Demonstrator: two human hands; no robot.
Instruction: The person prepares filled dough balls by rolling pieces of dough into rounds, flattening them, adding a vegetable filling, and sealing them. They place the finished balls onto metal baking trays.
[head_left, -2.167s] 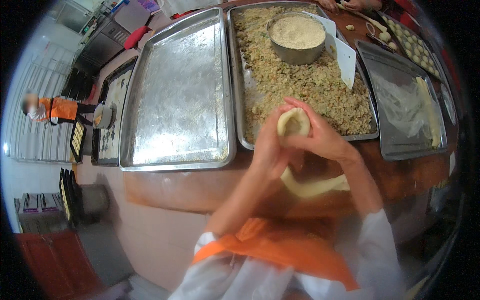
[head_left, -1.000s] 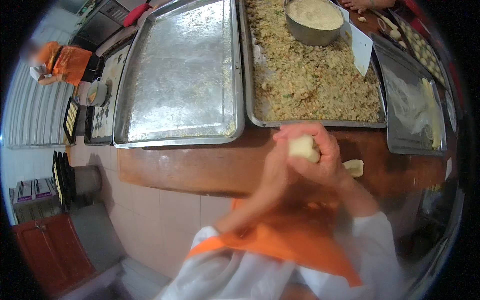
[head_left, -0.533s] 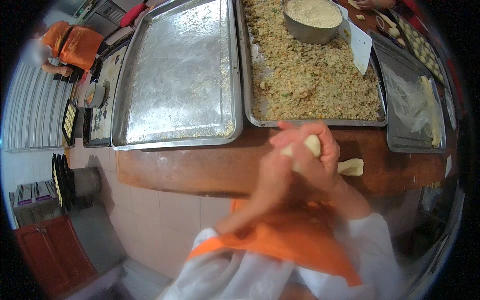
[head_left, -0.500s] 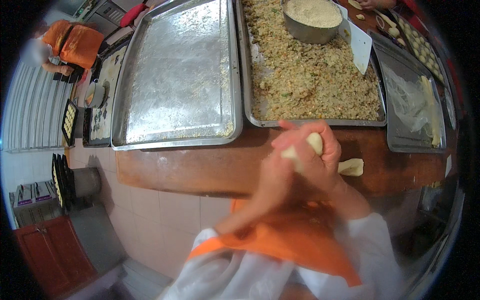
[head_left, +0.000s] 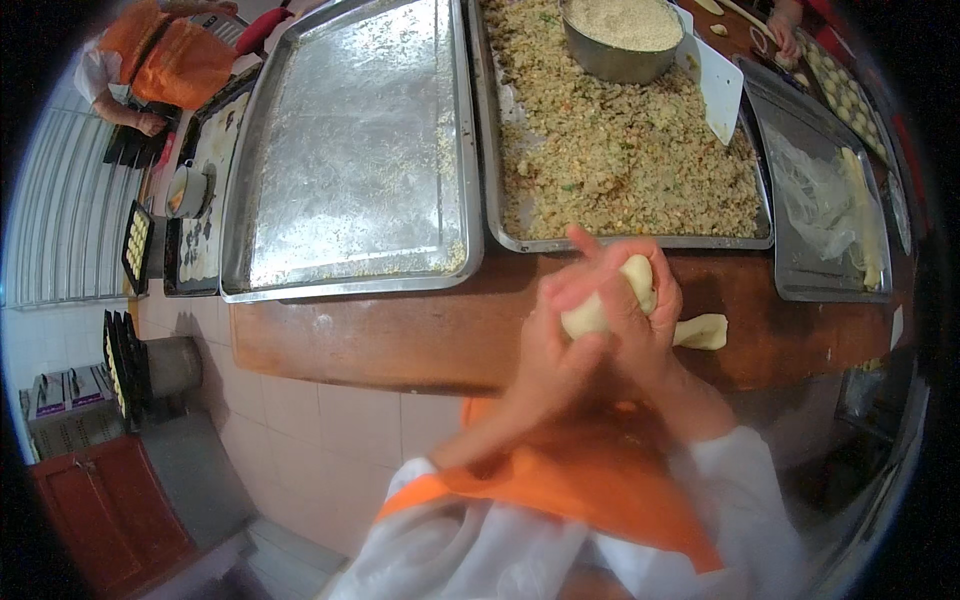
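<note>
A pale, rounded ball of dough (head_left: 588, 318) is cupped between my two hands above the near edge of the wooden table. My left hand (head_left: 552, 340) wraps its left and lower side. Across its top and right side curl the fingers of my right hand (head_left: 655, 325), and some dough bulges out between them. Whether anything is inside the ball is hidden. On the tabletop beside my right wrist lies a flat piece of dough (head_left: 703, 332). Just beyond my fingertips is a metal tray of crumbly, chopped filling (head_left: 630, 165).
A bowl of pale crumbs (head_left: 622, 40) and a white scraper (head_left: 712, 90) rest on the filling. Left stands a large metal tray (head_left: 350, 150) with scattered crumbs; right, a tray (head_left: 835, 285) with plastic and a dough strip. A co-worker in an orange apron (head_left: 185, 65) works far left.
My hands have shifted their grip slightly, and more of the dough ball shows between them. The co-worker at far left has moved to the right; another person's hand at upper right has come nearer.
</note>
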